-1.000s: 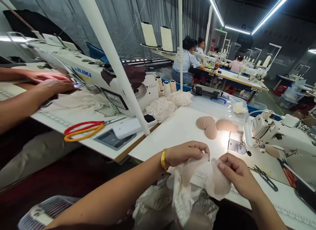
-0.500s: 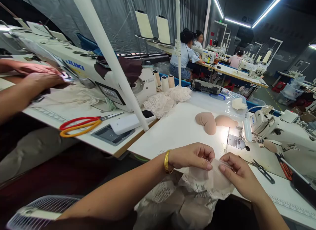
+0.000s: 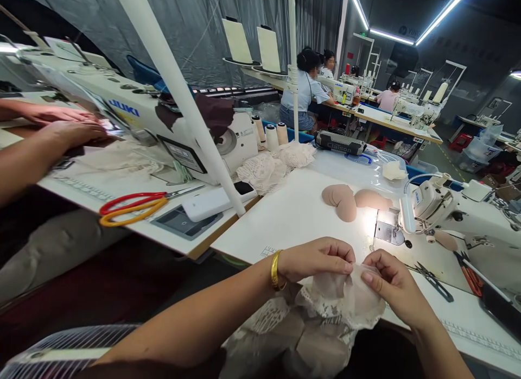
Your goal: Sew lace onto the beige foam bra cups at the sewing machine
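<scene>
- The left hand is pinching the cloth, thumb and forefinger closed together on its upper edge.
- The right hand is gripping the same cloth, its thumb pressing on top and its other fingers curling behind, with no wide opening.
- Both sets of fingertips are almost meeting; the cloth is lying right at them, on the wearer's side of the machine and to its left.
- Being bunched, the cloth is showing no clear long axis; its pinched edge is running roughly from hand to hand, and the rest is hanging down, away from the machine.
- The right hand is sitting nearer the machine and its needle plate; neither hand is touching them.
- A bracelet is circling the left wrist.
- On the tabletop, cups are overlapping left of the machine, beyond the hands.
- Black snips are lying on the machine's near side.
- Farther left of the machine, a lace heap and scissors are resting.
- Farthest left of it, a co-worker's hands are working at a second machine.
</scene>
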`<state>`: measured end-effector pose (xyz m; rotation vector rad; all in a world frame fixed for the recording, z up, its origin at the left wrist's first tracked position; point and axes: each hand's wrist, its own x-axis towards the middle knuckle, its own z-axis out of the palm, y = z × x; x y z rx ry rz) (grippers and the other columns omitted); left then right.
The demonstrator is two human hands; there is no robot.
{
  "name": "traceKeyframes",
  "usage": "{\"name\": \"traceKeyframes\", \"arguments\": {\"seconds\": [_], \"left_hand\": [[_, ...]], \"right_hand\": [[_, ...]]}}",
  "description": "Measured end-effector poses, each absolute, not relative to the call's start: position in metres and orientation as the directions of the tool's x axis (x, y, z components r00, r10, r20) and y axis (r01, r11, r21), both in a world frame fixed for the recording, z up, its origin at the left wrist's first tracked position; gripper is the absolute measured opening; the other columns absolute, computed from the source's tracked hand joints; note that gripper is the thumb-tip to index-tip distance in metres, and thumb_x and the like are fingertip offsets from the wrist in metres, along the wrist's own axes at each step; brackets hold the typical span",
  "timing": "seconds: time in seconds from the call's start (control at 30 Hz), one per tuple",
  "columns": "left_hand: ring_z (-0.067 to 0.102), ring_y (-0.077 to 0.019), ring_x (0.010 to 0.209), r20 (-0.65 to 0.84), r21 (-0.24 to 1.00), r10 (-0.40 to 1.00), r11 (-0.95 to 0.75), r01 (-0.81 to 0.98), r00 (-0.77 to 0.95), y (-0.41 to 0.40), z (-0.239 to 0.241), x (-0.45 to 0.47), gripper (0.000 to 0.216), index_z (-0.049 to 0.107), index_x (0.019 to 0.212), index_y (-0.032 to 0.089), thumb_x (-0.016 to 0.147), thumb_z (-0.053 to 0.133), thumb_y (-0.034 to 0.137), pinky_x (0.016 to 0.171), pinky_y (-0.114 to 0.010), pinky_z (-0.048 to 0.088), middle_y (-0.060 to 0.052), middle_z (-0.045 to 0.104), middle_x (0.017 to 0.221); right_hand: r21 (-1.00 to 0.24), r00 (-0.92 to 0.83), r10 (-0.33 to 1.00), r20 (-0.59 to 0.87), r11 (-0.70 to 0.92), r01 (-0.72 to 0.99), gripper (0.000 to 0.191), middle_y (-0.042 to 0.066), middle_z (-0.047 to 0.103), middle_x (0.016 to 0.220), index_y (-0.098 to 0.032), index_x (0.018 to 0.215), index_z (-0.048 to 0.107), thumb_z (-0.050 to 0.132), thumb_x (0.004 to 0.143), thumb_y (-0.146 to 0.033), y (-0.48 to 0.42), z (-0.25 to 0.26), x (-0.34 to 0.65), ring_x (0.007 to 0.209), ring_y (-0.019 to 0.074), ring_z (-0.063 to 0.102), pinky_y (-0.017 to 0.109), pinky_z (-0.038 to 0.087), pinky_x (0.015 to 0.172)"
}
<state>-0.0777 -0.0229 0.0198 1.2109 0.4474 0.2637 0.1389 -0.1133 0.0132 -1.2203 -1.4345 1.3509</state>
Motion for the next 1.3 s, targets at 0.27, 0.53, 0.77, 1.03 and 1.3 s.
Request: {"name": "traceKeyframes", "arguments": {"seconds": [0.27, 0.53, 0.77, 1.03, 1.3], "left_hand": [[0.051, -0.0084, 0.058, -0.176, 0.941, 0.452, 0.339, 0.014, 0.874, -0.028, 0.02, -0.076, 0.037, 0.065, 0.078, 0.015, 0.07, 0.084, 0.046, 0.055, -0.019, 0.039, 0.003, 0.063, 0.068], [0.062, -0.0144, 0.076, -0.041, 0.957, 0.563, 0.258, -0.129, 0.825, -0.038, 0.02, -0.069, 0.037, 0.059, 0.083, 0.015, 0.078, 0.08, 0.046, 0.069, -0.024, 0.047, -0.005, 0.071, 0.083], [0.047, -0.0103, 0.064, 0.076, 0.992, 0.761, -0.122, 0.028, 0.645, -0.047, 0.034, -0.06, 0.022, 0.061, 0.095, 0.019, 0.082, 0.071, 0.033, 0.059, -0.022, 0.038, 0.003, 0.058, 0.078], [0.049, -0.0143, 0.076, 0.11, 0.988, 0.726, -0.155, 0.005, 0.679, -0.032, 0.024, -0.042, 0.028, 0.061, 0.079, 0.017, 0.085, 0.067, 0.044, 0.066, -0.025, 0.04, -0.002, 0.058, 0.087], [0.056, -0.019, 0.084, 0.006, 0.979, 0.711, -0.147, 0.14, 0.703, -0.003, 0.017, -0.017, 0.023, 0.071, 0.089, 0.018, 0.083, 0.063, 0.038, 0.076, -0.03, 0.043, -0.003, 0.066, 0.089]], "right_hand": [[-0.977, -0.172, 0.985, 0.002, 0.039, 0.212, 0.034, 0.001, 0.061, 0.085, -0.022, 0.099, 0.062, 0.068, 0.091, -0.054, -0.107, 0.004, 0.147, 0.076, 0.0161, 0.055, 0.026, 0.046, 0.065], [-0.758, 0.017, 0.895, 0.446, 0.368, 0.538, 0.033, 0.01, 0.056, 0.127, -0.028, 0.127, 0.056, 0.062, 0.097, -0.04, -0.127, -0.001, 0.137, 0.122, 0.0276, 0.051, 0.046, 0.044, 0.104], [-0.776, -0.029, 0.911, 0.412, 0.368, 0.512, 0.013, 0.004, 0.064, 0.094, -0.026, 0.102, 0.063, 0.052, 0.103, -0.031, -0.135, 0.006, 0.127, 0.09, 0.0206, 0.061, 0.034, 0.05, 0.081], [-0.943, 0.141, 0.971, 0.194, 0.144, 0.3, 0.028, 0.006, 0.068, 0.099, -0.024, 0.105, 0.06, 0.057, 0.099, -0.051, -0.122, -0.012, 0.158, 0.09, 0.0212, 0.065, 0.033, 0.053, 0.079], [-0.27, 0.143, 0.822, 0.551, 0.013, 0.963, 0.048, 0.013, 0.064, 0.097, -0.023, 0.106, 0.067, 0.041, 0.101, -0.062, -0.135, -0.075, 0.28, 0.088, 0.0314, 0.057, 0.051, 0.049, 0.081]]}}
